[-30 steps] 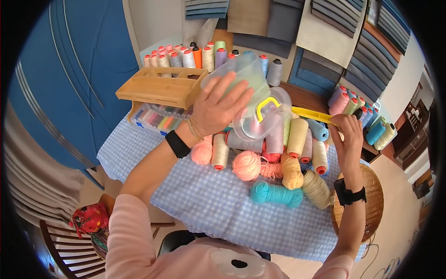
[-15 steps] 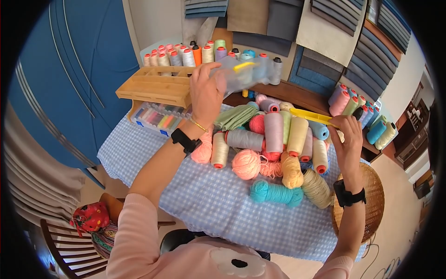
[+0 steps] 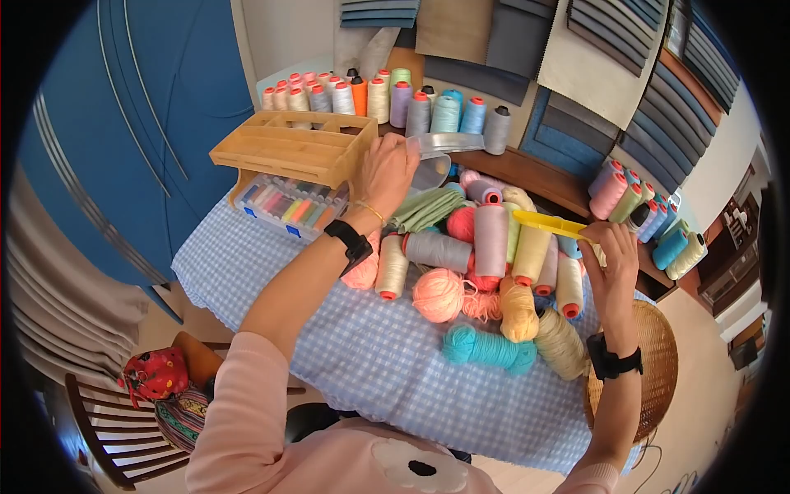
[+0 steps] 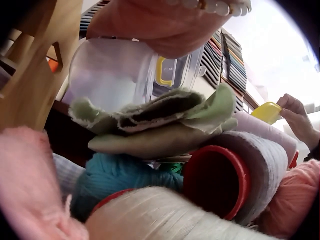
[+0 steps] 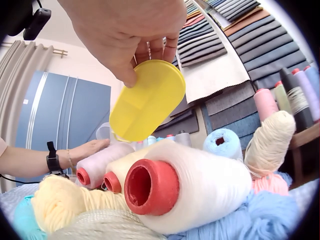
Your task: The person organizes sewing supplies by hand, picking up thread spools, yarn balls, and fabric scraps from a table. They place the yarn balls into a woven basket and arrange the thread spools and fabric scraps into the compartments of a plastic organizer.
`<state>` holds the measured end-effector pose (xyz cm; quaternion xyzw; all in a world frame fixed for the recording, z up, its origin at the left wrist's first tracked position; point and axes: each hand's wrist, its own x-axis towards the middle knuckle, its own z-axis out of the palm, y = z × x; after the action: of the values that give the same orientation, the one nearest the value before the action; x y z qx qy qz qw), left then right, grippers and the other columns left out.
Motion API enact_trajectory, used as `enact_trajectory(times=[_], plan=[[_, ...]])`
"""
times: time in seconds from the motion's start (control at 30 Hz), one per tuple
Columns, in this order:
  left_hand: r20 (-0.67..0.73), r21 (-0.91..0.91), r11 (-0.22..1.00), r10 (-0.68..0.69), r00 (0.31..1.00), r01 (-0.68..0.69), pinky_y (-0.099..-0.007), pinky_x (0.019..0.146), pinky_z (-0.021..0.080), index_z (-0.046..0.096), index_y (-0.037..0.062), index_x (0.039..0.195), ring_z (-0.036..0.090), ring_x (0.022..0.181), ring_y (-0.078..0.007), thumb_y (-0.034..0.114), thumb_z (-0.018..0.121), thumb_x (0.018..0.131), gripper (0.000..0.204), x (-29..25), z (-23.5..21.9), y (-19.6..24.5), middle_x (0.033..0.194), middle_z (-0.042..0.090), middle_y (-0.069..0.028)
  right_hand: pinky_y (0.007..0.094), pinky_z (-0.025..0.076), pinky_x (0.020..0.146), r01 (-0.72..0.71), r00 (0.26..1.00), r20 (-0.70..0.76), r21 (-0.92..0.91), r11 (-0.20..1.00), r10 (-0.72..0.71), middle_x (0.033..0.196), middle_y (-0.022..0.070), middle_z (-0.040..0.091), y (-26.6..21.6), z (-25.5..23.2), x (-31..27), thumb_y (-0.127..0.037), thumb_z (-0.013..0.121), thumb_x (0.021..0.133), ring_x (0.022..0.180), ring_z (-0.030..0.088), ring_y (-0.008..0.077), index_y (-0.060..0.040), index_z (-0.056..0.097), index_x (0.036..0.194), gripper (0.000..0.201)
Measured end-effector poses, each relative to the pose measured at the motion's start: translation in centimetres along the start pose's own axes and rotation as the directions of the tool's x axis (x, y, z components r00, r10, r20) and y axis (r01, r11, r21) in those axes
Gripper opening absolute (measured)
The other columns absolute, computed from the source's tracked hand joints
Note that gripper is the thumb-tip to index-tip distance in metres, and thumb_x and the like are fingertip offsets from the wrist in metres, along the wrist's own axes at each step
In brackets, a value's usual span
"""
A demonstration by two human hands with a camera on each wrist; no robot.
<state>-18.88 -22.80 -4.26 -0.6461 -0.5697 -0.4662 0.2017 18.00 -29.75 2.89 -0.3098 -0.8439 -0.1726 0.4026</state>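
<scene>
My left hand (image 3: 387,171) grips a clear plastic box (image 4: 112,72) behind the yarn pile, beside the wooden organizer. Its clear lid (image 3: 451,144) hangs open toward the back, with a yellow clasp (image 4: 161,70) in the left wrist view. The palm hides the box's upper edge there. Folded green cloth (image 3: 426,210) lies just in front of the box. Over the right part of the pile, my right hand (image 3: 613,247) pinches a shallow yellow oval tray (image 5: 150,100) by one end, between thumb and fingers. Beneath it are a cream thread cone (image 3: 531,255) and a white one (image 5: 210,185).
A wooden organizer (image 3: 288,148) stands at the left over a case of colored pieces (image 3: 288,206). Thread cones (image 3: 401,105) line the back shelf. Peach, yellow and turquoise yarn (image 3: 490,350) lies along the pile's front. A wicker basket (image 3: 658,362) is at the right edge.
The clear box has swung back from above the pile and come down behind it with my left hand, its lid tipping away. My right hand keeps the yellow tray in nearly the same place.
</scene>
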Motion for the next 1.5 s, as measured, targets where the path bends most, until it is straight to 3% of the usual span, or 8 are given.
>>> enact_trajectory(times=[0.5,0.6,0.67,0.87,1.1,1.17,1.4,1.5], plan=[[0.319,-0.178,0.839,-0.444,0.837,0.514,-0.0468,0.092,0.047,0.073,0.0007,0.098,0.064,0.099,-0.0405,0.045,0.034,0.104,0.060,-1.4,5.1,-8.0,0.098,0.070,-0.0251,0.0376,0.042,0.077,-0.003,1.000,0.014,0.023,1.000,0.003,0.095,0.0073,0.063,-0.4,0.5,0.0,-0.001,0.071,0.080,0.087,0.057,0.0275,-0.0041,0.062,0.094,0.017],[0.480,-0.309,0.666,-0.508,0.715,0.679,-0.0395,0.094,0.046,0.069,0.0046,0.120,0.062,0.107,-0.0296,0.050,0.037,0.104,0.058,-1.5,5.3,-9.0,0.112,0.069,-0.0204,0.0377,0.042,0.078,-0.010,1.000,0.012,0.024,1.000,0.010,0.095,0.0075,0.063,-0.5,0.3,0.1,-0.001,0.071,0.080,0.087,0.057,0.0274,-0.0039,0.062,0.094,0.017],[0.617,-0.255,0.444,-0.609,0.498,0.859,-0.0386,0.095,0.046,0.060,0.0032,0.131,0.058,0.107,-0.0233,0.051,0.041,0.103,0.058,-1.3,5.1,-9.1,0.118,0.066,-0.0145,0.0381,0.042,0.078,-0.006,1.000,0.021,0.022,1.000,0.005,0.095,0.0078,0.063,-0.7,0.2,0.2,-0.001,0.071,0.080,0.087,0.057,0.0275,-0.0037,0.062,0.094,0.017],[0.652,-0.355,0.126,-0.676,0.342,0.926,-0.0376,0.096,0.046,0.053,-0.0007,0.133,0.056,0.109,-0.0227,0.045,0.051,0.101,0.056,-1.5,5.0,-9.2,0.128,0.060,-0.0116,0.0383,0.043,0.079,-0.007,0.999,0.046,0.091,0.996,0.003,0.095,0.0089,0.062,-1.5,0.6,1.6,-0.001,0.070,0.081,0.088,0.057,0.0290,-0.0026,0.061,0.094,0.016],[0.695,-0.525,-0.081,-0.616,0.371,0.848,-0.0379,0.099,0.047,0.052,-0.0006,0.132,0.057,0.115,-0.0231,0.038,0.056,0.101,0.050,-1.7,1.5,-5.0,0.130,0.059,-0.0123,0.0375,0.042,0.078,0.136,0.985,0.072,0.218,0.966,-0.155,0.093,0.0095,0.062,-2.9,5.4,7.3,-0.006,0.070,0.081,0.089,0.058,0.0301,-0.0052,0.063,0.095,0.016],[0.778,-0.497,-0.263,-0.558,0.290,0.827,-0.0379,0.103,0.046,0.053,0.0010,0.131,0.056,0.118,-0.0242,0.032,0.054,0.102,0.043,-1.5,-0.7,-2.9,0.131,0.058,-0.0126,0.0380,0.042,0.077,0.157,0.976,0.102,0.272,0.949,-0.191,0.092,0.0081,0.062,-3.6,7.7,9.1,-0.006,0.070,0.081,0.090,0.060,0.0288,-0.0068,0.062,0.094,0.016],[0.760,-0.496,-0.203,-0.572,0.308,0.844,-0.0372,0.100,0.048,0.054,0.0022,0.131,0.058,0.115,-0.0229,0.027,0.053,0.102,0.038,-3.6,-1.8,-4.7,0.128,0.060,-0.0115,0.0405,0.047,0.080,0.249,0.906,0.256,0.322,0.913,-0.338,0.090,0.0078,0.065,-4.0,16.6,12.8,-0.005,0.070,0.080,0.088,0.063,0.0296,-0.0074,0.061,0.093,0.016],[0.790,-0.573,-0.225,-0.408,0.457,0.788,-0.0352,0.100,0.048,0.055,0.0031,0.129,0.057,0.115,-0.0201,0.025,0.053,0.102,0.035,-4.5,-4.4,-3.8,0.125,0.060,-0.0092,0.0433,0.052,0.079,0.177,0.887,0.352,0.337,0.925,-0.298,0.091,0.0081,0.066,-3.9,18.1,13.4,-0.005,0.071,0.081,0.089,0.065,0.0316,-0.0075,0.061,0.094,0.016]])
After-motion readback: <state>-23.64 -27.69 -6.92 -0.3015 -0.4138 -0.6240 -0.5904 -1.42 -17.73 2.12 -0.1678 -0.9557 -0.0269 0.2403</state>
